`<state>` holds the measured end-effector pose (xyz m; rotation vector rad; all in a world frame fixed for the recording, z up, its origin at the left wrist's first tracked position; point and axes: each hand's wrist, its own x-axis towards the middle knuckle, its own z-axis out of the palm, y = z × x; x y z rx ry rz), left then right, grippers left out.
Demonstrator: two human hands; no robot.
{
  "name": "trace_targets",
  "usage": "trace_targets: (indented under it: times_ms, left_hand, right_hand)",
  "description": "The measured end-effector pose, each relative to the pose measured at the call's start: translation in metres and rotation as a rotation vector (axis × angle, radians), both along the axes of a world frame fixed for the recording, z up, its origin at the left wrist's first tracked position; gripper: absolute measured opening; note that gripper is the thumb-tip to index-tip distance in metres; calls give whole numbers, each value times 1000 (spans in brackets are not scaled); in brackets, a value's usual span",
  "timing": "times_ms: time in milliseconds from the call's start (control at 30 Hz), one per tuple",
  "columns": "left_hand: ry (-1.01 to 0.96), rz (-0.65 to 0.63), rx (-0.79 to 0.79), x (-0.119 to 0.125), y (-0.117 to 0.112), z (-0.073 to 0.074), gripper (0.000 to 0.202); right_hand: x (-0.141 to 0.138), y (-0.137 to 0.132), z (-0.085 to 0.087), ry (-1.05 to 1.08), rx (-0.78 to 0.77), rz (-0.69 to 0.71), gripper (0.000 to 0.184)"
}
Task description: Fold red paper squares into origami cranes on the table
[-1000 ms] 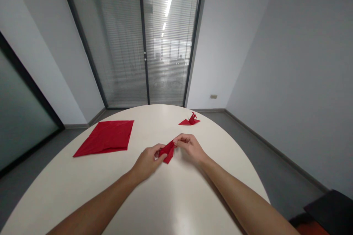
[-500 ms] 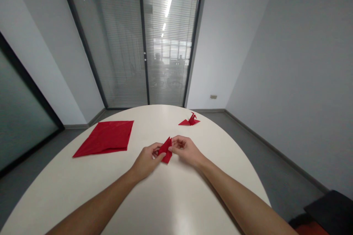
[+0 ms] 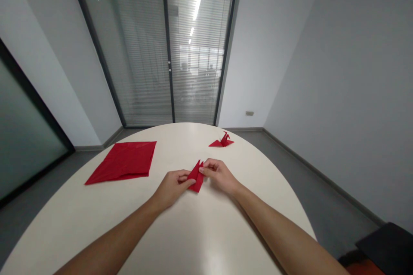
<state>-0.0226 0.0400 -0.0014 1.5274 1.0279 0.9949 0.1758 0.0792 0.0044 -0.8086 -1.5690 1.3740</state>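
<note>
A small folded piece of red paper [image 3: 196,176] is held just above the white round table [image 3: 180,227], between both my hands. My left hand [image 3: 172,187] pinches its lower left side. My right hand [image 3: 218,175] pinches its upper tip with closed fingers. The piece stands with a point upward.
A stack of flat red paper sheets [image 3: 124,161] lies at the left of the table. A finished red paper crane [image 3: 222,140] sits near the far right edge. Glass doors with blinds stand behind the table. A dark seat [image 3: 383,245] shows at the lower right.
The folded piece has turned from slanting flat to standing with its tip up, and my right hand has drawn slightly inward along it.
</note>
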Motion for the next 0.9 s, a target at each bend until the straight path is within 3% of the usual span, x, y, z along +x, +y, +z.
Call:
trace_targets:
  times_ms: [367,533,733,900]
  left_hand:
    - [24,21,5,1,0,0,29]
    - [51,25,69,1,1,-1,26]
    - [215,67,191,-1,1,1,21]
    - [229,99,197,-1,1,1,20]
  right_hand:
    - [-2,-4,4,-26,49,-21,29]
    - [-3,-3,1,-26,97,-30,23]
    - [-3,-4,-1,-98,160,-38,25]
    - [-3,-4,-1,-108,181,-39,26]
